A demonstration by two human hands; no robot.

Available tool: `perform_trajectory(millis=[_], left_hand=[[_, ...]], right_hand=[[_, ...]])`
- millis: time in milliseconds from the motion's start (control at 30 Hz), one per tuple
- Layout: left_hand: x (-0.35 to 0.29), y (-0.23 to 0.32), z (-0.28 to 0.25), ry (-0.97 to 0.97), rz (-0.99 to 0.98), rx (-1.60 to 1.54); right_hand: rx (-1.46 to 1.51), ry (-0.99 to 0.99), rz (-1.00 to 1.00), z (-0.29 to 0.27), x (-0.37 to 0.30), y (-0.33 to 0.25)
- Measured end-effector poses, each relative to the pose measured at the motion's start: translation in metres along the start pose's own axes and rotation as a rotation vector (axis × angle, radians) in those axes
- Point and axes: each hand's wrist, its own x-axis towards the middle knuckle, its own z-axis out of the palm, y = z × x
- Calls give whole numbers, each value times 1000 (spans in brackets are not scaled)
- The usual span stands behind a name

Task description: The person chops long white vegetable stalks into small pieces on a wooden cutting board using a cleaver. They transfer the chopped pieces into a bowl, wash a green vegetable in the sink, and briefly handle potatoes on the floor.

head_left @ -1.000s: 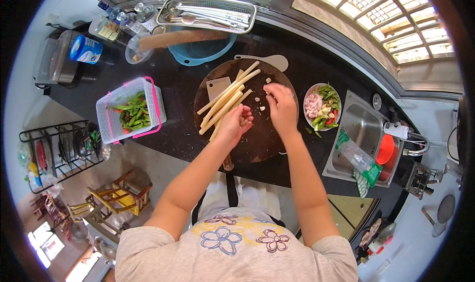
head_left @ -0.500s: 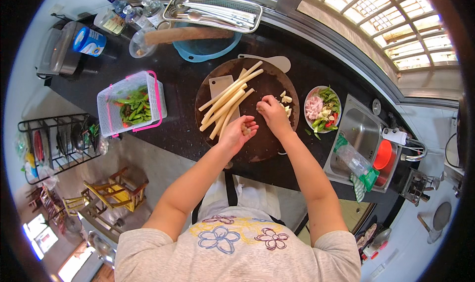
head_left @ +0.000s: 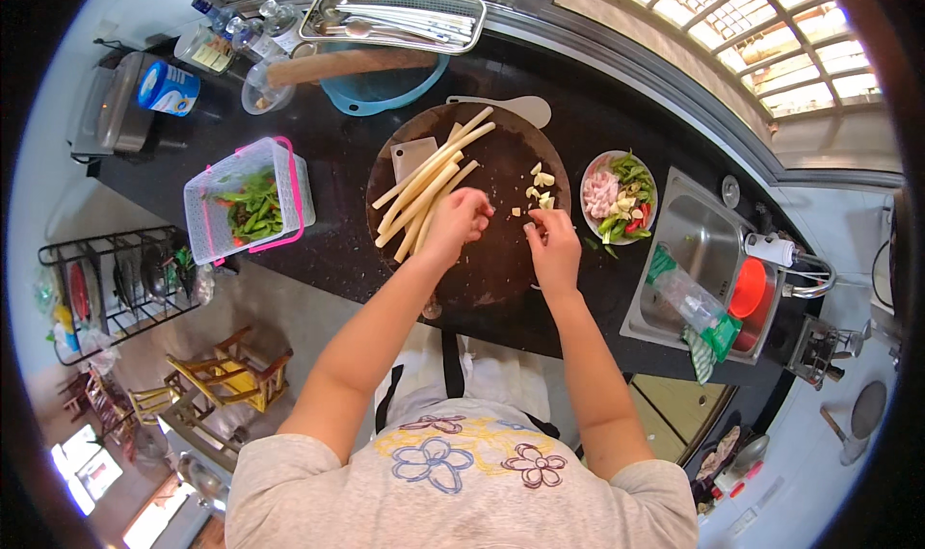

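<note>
Garlic pieces (head_left: 545,180) lie just beyond our right hand (head_left: 554,245), toward the chopping board's (head_left: 491,274) right edge; both hands (head_left: 462,223) curl, grip unclear.

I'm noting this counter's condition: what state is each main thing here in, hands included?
Left hand: loosely curled
Right hand: partly closed
Round board: partly covered
Pale stalks: long, heaped together
Pale pieces: separate, scattered on the board
Dish: filled
Basket: open, holding green vegetables
Sink: holding a red bowl
</note>
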Motion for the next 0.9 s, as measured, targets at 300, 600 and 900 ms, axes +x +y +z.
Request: perform_trajectory(millis=[300,600,900], left_hand=[[37,-22,26,-48,699,1406],[27,-17,37,-222,688,1283],[-47,-55,197,-732,-540,-209]], right_hand=[[-220,131,-179,35,-3,32],[-16,231,15,21,-22,38],[-35,546,-198,-150,-97,11]])
